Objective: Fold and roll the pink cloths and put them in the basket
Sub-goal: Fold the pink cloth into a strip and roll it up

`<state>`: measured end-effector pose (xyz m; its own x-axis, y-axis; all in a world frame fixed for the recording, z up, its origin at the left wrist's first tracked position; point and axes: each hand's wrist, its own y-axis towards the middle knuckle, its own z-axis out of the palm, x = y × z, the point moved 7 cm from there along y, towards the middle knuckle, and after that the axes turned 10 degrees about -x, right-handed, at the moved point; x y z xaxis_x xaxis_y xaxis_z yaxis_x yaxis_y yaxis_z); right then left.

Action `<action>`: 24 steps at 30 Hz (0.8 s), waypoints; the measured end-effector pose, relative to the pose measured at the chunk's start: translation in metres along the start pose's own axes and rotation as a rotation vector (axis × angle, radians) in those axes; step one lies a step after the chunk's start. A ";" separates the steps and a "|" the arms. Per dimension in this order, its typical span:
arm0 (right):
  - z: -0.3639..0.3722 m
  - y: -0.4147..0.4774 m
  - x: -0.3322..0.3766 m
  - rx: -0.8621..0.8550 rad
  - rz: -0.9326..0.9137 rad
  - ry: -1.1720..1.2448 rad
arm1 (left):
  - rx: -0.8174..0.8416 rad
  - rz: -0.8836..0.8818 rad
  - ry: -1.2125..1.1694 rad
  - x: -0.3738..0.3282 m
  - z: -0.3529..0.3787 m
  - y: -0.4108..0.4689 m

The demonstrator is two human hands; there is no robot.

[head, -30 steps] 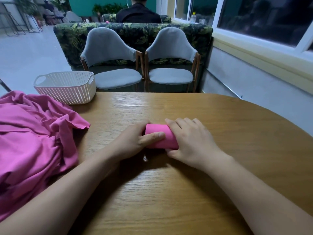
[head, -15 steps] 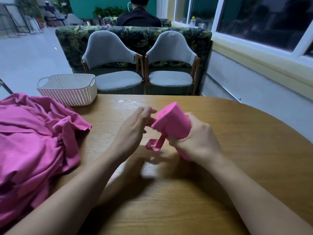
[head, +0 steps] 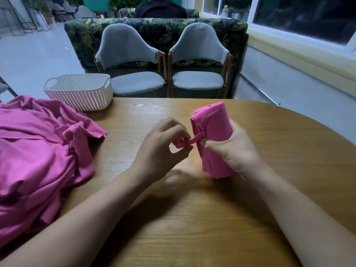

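Right hand [head: 234,151]: grips the rolled pink cloth [head: 212,132] upright, centre-right of frame.
Left hand [head: 163,149]: pinches the roll's loose strip [head: 189,141].
Basket [head: 81,93]: upper left, on table [head: 192,218].
Pink pile [head: 38,151]: left edge.

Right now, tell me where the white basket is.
In the head view the white basket stands at the far left of the table, just beyond the pile of pink cloths, near the left grey chair.

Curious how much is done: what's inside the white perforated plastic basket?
Of the white perforated plastic basket, only the far inner wall shows, no pink above the rim. Its near wall hides the floor, so a roll could lie there unseen.
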<state>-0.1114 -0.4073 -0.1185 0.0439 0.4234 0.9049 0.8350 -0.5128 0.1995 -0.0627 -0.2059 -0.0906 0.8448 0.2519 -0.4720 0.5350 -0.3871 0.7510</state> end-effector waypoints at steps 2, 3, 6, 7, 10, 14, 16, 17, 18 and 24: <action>-0.001 0.001 -0.002 -0.012 0.015 0.015 | -0.022 -0.008 -0.003 0.002 -0.003 0.000; -0.002 0.002 -0.002 -0.022 0.019 0.021 | -0.032 -0.026 -0.028 0.003 -0.006 0.000; -0.006 0.004 -0.004 -0.053 0.028 0.019 | -0.044 -0.075 -0.098 0.001 -0.015 0.003; -0.007 0.005 -0.004 -0.056 0.031 0.014 | -0.051 -0.076 -0.093 0.000 -0.018 0.004; -0.008 0.005 -0.005 -0.056 0.034 0.011 | -0.055 -0.084 -0.070 0.000 -0.021 0.004; -0.007 0.003 -0.003 -0.062 0.027 0.008 | 0.030 -0.224 -0.121 0.012 -0.009 -0.002; -0.005 0.002 -0.002 -0.064 0.016 0.004 | 0.069 -0.207 -0.121 0.012 -0.004 -0.004; -0.005 0.001 -0.002 -0.063 0.014 0.003 | 0.088 -0.176 -0.107 0.010 -0.003 -0.004; -0.004 0.001 -0.002 -0.064 0.015 0.001 | 0.103 -0.159 -0.104 0.009 -0.002 -0.004; -0.008 0.006 -0.007 -0.079 0.072 0.035 | 0.057 -0.104 -0.147 0.001 -0.006 -0.003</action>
<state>-0.1117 -0.4195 -0.1207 0.0822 0.3580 0.9301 0.7845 -0.5988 0.1612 -0.0632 -0.1989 -0.0905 0.7746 0.1622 -0.6113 0.6154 -0.4165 0.6692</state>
